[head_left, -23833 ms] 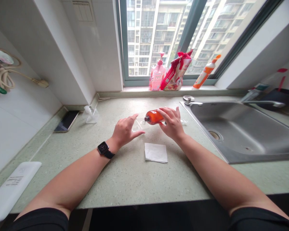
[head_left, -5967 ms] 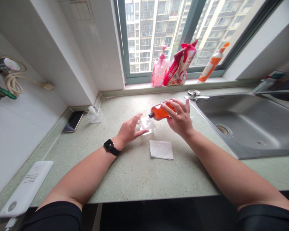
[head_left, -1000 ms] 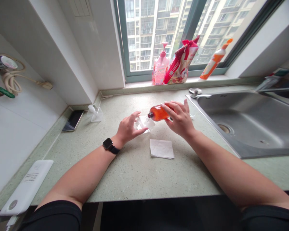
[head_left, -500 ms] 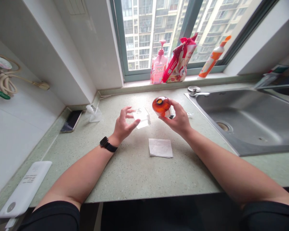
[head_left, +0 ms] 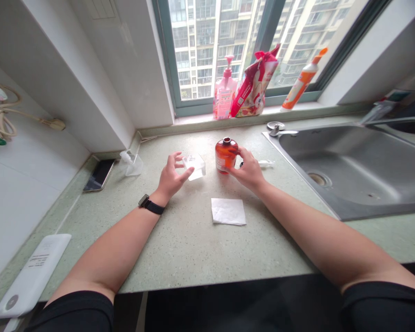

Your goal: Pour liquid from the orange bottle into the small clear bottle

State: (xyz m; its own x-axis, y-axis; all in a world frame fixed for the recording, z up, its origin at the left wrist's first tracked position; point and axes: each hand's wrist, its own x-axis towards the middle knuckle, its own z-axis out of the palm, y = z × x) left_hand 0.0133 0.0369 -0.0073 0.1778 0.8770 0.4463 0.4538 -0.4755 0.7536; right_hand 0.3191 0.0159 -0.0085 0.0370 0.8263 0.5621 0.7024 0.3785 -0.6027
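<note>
My left hand [head_left: 172, 176] has its thumb and fingers around the near left side of a clear square bottle [head_left: 195, 167], which stands on the counter. To the right, my right hand [head_left: 248, 171] grips the lower side of an amber bottle [head_left: 226, 154] with a pale label. That bottle is upright, and its dark-rimmed neck is uncapped. Partly hidden behind my right hand lies a pump top [head_left: 267, 163] with a dark end and a clear part. A folded white paper towel [head_left: 228, 211] lies in front of the bottles.
A clear container with a white pump [head_left: 132, 164] and a phone [head_left: 98, 175] are at the left. Nearer is a white power bank [head_left: 32, 274]. The steel sink [head_left: 359, 157] is at the right. A pink pump bottle [head_left: 224, 92], a red bag [head_left: 256, 85] and an orange-and-white bottle [head_left: 300, 85] line the sill.
My right hand has lowered the amber bottle from a tilt toward me to upright on the counter. My left hand stays at the clear bottle. The view has shifted slightly.
</note>
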